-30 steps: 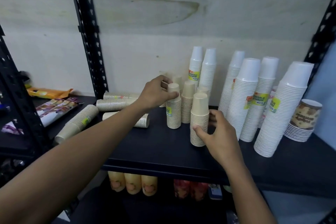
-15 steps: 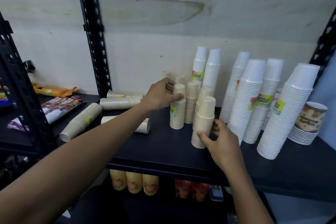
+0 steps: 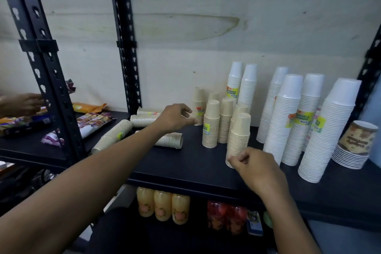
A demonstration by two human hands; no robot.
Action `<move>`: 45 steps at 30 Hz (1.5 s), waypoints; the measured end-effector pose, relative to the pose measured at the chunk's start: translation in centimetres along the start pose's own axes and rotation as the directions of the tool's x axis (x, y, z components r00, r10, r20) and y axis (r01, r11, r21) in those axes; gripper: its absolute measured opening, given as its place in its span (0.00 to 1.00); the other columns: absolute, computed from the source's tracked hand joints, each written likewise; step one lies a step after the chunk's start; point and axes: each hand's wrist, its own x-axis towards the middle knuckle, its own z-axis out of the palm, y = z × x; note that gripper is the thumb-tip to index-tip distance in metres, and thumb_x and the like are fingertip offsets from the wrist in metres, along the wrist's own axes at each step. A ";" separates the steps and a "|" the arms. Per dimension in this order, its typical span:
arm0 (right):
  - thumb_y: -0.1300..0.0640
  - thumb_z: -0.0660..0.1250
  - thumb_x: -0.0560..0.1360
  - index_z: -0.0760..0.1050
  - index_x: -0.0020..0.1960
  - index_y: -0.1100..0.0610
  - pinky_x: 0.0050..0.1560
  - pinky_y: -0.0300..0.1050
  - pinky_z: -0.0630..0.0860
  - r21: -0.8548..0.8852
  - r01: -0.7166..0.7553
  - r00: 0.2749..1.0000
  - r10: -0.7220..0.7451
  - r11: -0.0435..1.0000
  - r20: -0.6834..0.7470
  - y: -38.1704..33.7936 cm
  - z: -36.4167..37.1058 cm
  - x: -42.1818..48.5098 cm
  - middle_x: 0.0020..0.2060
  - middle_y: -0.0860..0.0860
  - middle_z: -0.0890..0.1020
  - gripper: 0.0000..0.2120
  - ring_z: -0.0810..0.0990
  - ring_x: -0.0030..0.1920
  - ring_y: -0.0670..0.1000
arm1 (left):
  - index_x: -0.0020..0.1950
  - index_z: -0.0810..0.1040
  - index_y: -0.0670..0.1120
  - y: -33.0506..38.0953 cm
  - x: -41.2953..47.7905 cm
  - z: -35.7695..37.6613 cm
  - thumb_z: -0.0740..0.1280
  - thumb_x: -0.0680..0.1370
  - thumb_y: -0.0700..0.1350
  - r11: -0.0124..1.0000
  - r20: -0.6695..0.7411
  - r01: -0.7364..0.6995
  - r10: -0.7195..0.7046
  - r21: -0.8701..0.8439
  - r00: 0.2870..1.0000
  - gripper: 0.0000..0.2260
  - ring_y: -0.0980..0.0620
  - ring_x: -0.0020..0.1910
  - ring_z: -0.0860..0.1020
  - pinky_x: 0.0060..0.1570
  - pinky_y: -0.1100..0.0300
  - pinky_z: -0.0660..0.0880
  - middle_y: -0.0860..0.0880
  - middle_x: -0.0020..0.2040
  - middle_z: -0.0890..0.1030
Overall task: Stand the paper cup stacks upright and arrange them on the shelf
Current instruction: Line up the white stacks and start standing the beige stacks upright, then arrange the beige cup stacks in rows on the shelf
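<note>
Several beige paper cup stacks stand upright mid-shelf; the front stack (image 3: 238, 138) is nearest me. My right hand (image 3: 257, 167) sits at its base, fingers curled, thumb tip touching the lowest cups. My left hand (image 3: 176, 117) hovers with relaxed, spread fingers just left of the rear beige stack (image 3: 199, 107), a fingertip near its base, gripping nothing. To the left, several stacks still lie on their sides: a beige one (image 3: 115, 137), two ribbed ones (image 3: 144, 119) by the post, and one (image 3: 172, 140) under my left forearm. All rest on the black shelf (image 3: 195, 165).
Tall white cup stacks (image 3: 288, 121) fill the right side, with a brown printed cup (image 3: 357, 140) on a pile of white lids. A black upright post (image 3: 125, 51) bounds the left. Snack packets (image 3: 92, 121) and another person's hand (image 3: 20, 104) are further left. Juice bottles (image 3: 162, 205) stand below.
My left hand has let go of the beige stack it gripped and drawn back to the left. My right hand has slid down from round the front stack to its base.
</note>
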 end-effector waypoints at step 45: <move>0.57 0.62 0.78 0.63 0.76 0.47 0.70 0.57 0.66 -0.154 0.573 0.799 -0.506 0.805 0.326 -17.0 15.7 10.1 0.72 0.52 0.68 0.27 0.64 0.72 0.57 | 0.74 0.63 0.46 -13.1 -10.8 -9.3 0.68 0.78 0.43 0.638 -0.068 0.267 -0.318 0.723 0.946 0.26 0.34 0.53 0.79 0.48 0.41 0.80 0.38 0.68 0.65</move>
